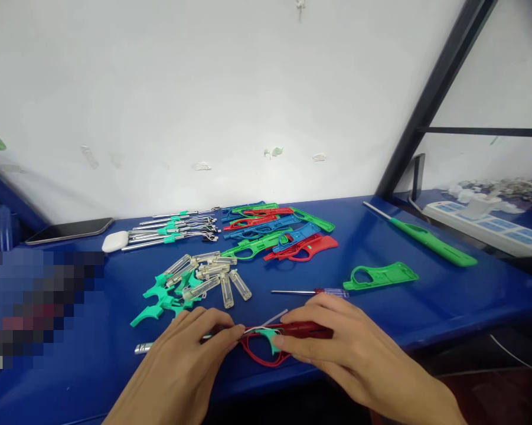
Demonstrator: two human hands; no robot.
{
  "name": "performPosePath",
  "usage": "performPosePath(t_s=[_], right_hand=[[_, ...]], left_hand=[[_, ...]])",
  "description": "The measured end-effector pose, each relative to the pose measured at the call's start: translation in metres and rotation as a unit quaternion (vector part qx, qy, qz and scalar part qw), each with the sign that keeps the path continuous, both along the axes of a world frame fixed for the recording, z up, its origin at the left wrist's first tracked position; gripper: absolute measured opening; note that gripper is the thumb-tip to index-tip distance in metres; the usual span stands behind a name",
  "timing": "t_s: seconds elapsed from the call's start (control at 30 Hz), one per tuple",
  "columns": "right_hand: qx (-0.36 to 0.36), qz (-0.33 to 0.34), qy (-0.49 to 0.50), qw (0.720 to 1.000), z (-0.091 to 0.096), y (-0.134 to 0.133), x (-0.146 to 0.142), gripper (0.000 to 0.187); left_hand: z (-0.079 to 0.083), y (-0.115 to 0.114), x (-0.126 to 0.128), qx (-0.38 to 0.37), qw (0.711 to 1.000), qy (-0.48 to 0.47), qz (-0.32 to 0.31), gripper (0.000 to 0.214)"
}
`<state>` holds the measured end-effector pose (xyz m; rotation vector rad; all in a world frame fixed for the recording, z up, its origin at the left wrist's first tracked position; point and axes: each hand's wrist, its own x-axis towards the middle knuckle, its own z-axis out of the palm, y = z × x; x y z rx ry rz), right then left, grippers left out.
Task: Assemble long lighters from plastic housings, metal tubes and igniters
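Observation:
A red lighter casing half [266, 358] with a finger loop lies at the table's front edge, between my hands. A mint-green trigger [271, 340] sits in its loop, and a white wire and thin clear tube [275, 319] run along its top. My left hand [199, 348] is closed at the casing's front end, thumb and index finger together by the wire. A metal nozzle tip [143, 348] sticks out left of that hand. My right hand [336, 336] is closed over the casing's handle, a fingertip touching the trigger; its palm side is hidden.
Behind lie clear fuel tanks [227, 290], mint-green triggers [159, 298], metal nozzle rods [150, 241] and coloured casing halves [310, 247]. A screwdriver [332, 292], green casing half [383, 275] and green lighter [431, 241] are right. A phone [71, 230] and white case [115, 241] are left.

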<state>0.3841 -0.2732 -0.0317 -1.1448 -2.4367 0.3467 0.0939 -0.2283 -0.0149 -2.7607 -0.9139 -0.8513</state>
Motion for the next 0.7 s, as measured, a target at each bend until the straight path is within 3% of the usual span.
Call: performPosePath(t_s=[0.3, 0.53, 0.7], right_hand=[[0.0, 0.001, 0.005, 1.0, 0.0, -0.001, 0.0, 0.039], [0.009, -0.005, 0.006, 1.0, -0.003, -0.001, 0.001, 0.041], [0.005, -0.082, 0.101, 0.991, -0.004, 0.0, 0.002, 0.053]], left_hand=[[0.003, 0.001, 0.003, 0.004, 1.0, -0.008, 0.004, 0.041], [-0.012, 0.003, 0.004, -0.024, 0.999, -0.027, -0.02, 0.033], [-0.016, -0.001, 0.002, -0.01, 1.0, 0.004, -0.023, 0.037]])
